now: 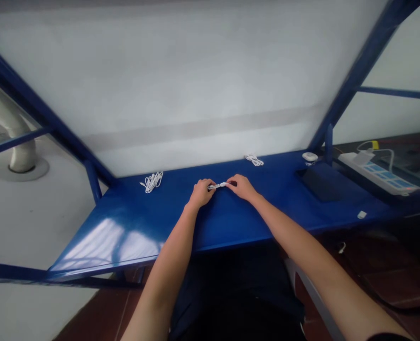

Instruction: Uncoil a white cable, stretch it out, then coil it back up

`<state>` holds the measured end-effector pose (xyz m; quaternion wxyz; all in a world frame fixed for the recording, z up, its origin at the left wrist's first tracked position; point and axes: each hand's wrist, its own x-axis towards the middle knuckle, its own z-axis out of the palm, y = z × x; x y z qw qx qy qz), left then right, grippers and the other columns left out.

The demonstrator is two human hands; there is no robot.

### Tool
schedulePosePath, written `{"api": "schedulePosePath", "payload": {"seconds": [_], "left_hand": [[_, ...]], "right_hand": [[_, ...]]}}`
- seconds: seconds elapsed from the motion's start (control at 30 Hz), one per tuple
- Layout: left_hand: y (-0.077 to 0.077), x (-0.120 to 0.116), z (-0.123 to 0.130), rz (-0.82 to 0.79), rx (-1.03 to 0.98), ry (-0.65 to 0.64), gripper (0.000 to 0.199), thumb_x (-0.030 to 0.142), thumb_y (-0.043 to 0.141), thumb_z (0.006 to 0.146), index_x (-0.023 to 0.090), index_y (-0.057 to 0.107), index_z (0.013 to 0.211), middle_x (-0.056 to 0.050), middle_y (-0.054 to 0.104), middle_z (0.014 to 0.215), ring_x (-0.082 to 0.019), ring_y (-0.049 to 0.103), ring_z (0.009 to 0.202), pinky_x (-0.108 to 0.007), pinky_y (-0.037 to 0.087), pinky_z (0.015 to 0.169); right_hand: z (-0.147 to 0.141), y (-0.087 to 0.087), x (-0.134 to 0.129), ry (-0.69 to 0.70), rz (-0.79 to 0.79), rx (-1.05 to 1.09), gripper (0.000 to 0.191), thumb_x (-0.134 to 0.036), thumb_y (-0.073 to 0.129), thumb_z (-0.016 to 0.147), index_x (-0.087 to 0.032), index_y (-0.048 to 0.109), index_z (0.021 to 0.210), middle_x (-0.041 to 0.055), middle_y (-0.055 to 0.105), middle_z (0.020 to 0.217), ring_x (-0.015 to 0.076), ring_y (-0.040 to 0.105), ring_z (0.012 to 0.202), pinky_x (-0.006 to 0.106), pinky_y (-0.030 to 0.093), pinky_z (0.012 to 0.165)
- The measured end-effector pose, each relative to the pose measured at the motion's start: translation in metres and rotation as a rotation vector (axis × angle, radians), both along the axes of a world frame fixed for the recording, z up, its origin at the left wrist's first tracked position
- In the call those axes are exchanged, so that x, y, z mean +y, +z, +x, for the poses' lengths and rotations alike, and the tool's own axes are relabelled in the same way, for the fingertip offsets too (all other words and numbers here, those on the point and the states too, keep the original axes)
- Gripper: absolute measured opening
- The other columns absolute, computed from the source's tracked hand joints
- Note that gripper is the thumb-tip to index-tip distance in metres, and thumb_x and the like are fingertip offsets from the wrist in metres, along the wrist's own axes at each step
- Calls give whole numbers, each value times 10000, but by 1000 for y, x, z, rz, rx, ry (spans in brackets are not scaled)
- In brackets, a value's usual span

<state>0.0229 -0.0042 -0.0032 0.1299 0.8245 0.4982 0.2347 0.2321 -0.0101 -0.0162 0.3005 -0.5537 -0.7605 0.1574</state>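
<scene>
Holding a folded white cable [218, 185] taut between them, the left hand [201, 192] and right hand [241, 186] rest low on the blue table [231, 218], near its middle; each hand is pinched closed on one end of the bundle. The hands sit close together, bridged only by the cable. Judgement: for a neat bundle, the strands should stay parallel and under even tension, with fingertips close to the ends so no loop slips out.

Surface: glossy, reflecting light at the left corner. A loose cable coil [152, 181] lies well left of the hands; a smaller coil [254, 160] sits at the back edge. Right of the hands: a dark slab [318, 183], a round white object [309, 156], and a power strip [380, 173]. White wall behind; blue frame struts [359, 71] on both sides; reddish floor below.
</scene>
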Motion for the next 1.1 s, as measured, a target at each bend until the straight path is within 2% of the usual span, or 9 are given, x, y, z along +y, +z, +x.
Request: {"api": "schedulePosePath", "payload": {"seconds": [0.07, 0.13, 0.23, 0.33, 0.4, 0.53, 0.73, 1.1], "left_hand": [[0, 0, -1, -18, 15, 23, 258, 250, 569, 825, 216, 653, 1067, -82, 672, 1072, -256, 574, 1043, -395, 434, 921], [-2, 0, -2, -41, 26, 66, 442, 339, 606, 815, 206, 576, 1235, -112, 607, 1252, -281, 523, 1183, -411, 403, 990], [-5, 2, -6, -104, 98, 140, 828, 564, 616, 778, 184, 343, 1460, -163, 359, 1517, -329, 288, 1411, -481, 245, 1125], [-8, 2, -9, -201, 233, 186, 1018, 757, 507, 743, 180, 209, 1527, -168, 154, 1599, -355, 74, 1476, -554, 81, 1158], [-9, 3, -10, -254, 308, 199, 1052, 823, 425, 728, 187, 201, 1535, -160, 103, 1606, -361, 21, 1477, -571, 41, 1155], [-8, 3, -9, -290, 374, 193, 1059, 858, 327, 730, 180, 221, 1537, -156, 83, 1605, -366, 15, 1474, -578, 35, 1154], [-8, 1, -9, -261, 362, 193, 1021, 841, 329, 749, 190, 246, 1531, -159, 112, 1600, -378, 43, 1470, -590, 69, 1147], [-6, 0, -8, -278, 369, 190, 1046, 836, 302, 757, 145, 218, 1538, -165, 91, 1601, -368, 31, 1474, -579, 40, 1154]], "right_hand": [[0, 0, -1, -4, 8, 3, 278, -379, 564, 889, -199, 700, 1051, 86, 654, 1014, 222, 566, 973, 359, 423, 924], [1, 0, -1, -41, 14, 22, 456, -431, 605, 851, -186, 608, 1236, 109, 625, 1128, 244, 544, 1068, 372, 411, 964], [4, 2, -2, -131, -36, -18, 846, -581, 638, 775, -173, 359, 1461, 159, 485, 1374, 308, 422, 1272, 424, 354, 1042], [9, 3, -1, -157, -138, -163, 1010, -727, 564, 743, -178, 229, 1523, 167, 291, 1538, 359, 234, 1410, 479, 242, 1116], [10, 4, -1, -127, -209, -264, 1055, -799, 488, 735, -175, 200, 1536, 159, 212, 1579, 363, 151, 1447, 487, 169, 1148], [9, 6, -2, -58, -307, -407, 1062, -873, 332, 737, -182, 231, 1536, 127, 137, 1610, 361, 74, 1470, 484, 87, 1173], [7, 8, -5, -58, -309, -442, 1055, -874, 273, 753, -179, 208, 1544, 110, 116, 1614, 354, 61, 1474, 477, 81, 1178], [7, 3, -4, -62, -292, -465, 1051, -873, 209, 765, -171, 192, 1547, 107, 100, 1615, 326, 47, 1480, 469, 68, 1182]]}}
